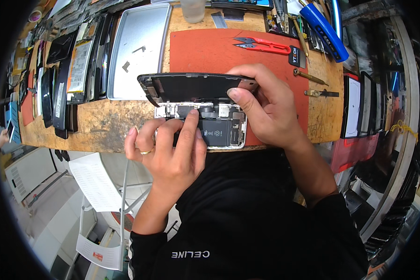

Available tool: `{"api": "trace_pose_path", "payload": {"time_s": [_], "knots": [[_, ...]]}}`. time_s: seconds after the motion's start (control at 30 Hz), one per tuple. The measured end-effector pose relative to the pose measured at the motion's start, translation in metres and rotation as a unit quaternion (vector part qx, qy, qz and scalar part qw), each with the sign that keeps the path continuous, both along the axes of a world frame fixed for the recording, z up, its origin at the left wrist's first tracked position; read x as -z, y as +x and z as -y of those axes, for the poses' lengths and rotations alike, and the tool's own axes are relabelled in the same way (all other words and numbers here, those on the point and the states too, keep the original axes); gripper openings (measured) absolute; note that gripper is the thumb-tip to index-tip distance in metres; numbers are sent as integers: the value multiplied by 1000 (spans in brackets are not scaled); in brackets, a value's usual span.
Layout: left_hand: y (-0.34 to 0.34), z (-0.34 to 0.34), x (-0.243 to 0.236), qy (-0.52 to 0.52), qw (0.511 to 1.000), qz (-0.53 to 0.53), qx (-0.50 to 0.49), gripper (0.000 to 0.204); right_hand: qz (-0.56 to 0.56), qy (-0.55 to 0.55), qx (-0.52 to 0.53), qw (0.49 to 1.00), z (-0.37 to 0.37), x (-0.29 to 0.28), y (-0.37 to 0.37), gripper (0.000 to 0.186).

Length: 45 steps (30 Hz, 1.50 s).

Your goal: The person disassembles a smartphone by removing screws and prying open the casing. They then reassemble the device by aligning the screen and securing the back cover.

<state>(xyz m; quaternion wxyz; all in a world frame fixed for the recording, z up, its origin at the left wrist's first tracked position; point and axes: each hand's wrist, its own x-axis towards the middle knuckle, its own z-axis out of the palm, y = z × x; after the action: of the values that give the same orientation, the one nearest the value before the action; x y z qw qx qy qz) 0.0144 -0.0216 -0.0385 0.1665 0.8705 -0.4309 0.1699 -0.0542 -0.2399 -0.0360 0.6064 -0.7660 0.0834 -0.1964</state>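
Observation:
An opened smartphone lies at the table's front edge, its black battery and metal-covered parts showing in the phone body. The phone screen is raised along the far side of the body, tilted up with its dark inner face toward me. My right hand pinches the screen's right end between thumb and fingers. With its index finger stretched out, my left hand touches the inside of the body near the upper middle. Its other fingers are bent and apart over the body's left part, hiding it. A ring is on one finger.
Under the phone is a red mat with red-handled snips. Screwdrivers and a blue cylindrical tool lie to the right. A metal tray with small parts and stacked phone parts stand left.

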Motion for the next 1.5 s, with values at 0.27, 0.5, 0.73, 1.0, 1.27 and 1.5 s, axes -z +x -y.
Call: {"api": "trace_pose_path", "payload": {"time_s": [0.27, 0.5, 0.73, 1.0, 1.27, 1.5], "knots": [[0, -1, -1, 14, 1000, 18, 5, 36, 14, -22, 5, 1000, -1, 0, -1, 23], [-6, 0, -6, 40, 999, 22, 8, 45, -53, -4, 30, 998, -2, -5, -14, 23], [-7, 7, -2, 9, 1000, 10, 18, 44, -34, -45, 41, 998, -1, -2, -11, 21], [-7, 4, -5, 27, 1000, -6, 3, 44, -31, -19, 40, 999, -7, -1, -11, 20], [1, -22, 1, -69, 997, 18, 9, 29, 6, -31, 1, 1000, -3, 0, -5, 21], [30, -45, -10, -94, 995, -8, -43, 23, 32, -42, -14, 999, -2, -3, -2, 20]]}}
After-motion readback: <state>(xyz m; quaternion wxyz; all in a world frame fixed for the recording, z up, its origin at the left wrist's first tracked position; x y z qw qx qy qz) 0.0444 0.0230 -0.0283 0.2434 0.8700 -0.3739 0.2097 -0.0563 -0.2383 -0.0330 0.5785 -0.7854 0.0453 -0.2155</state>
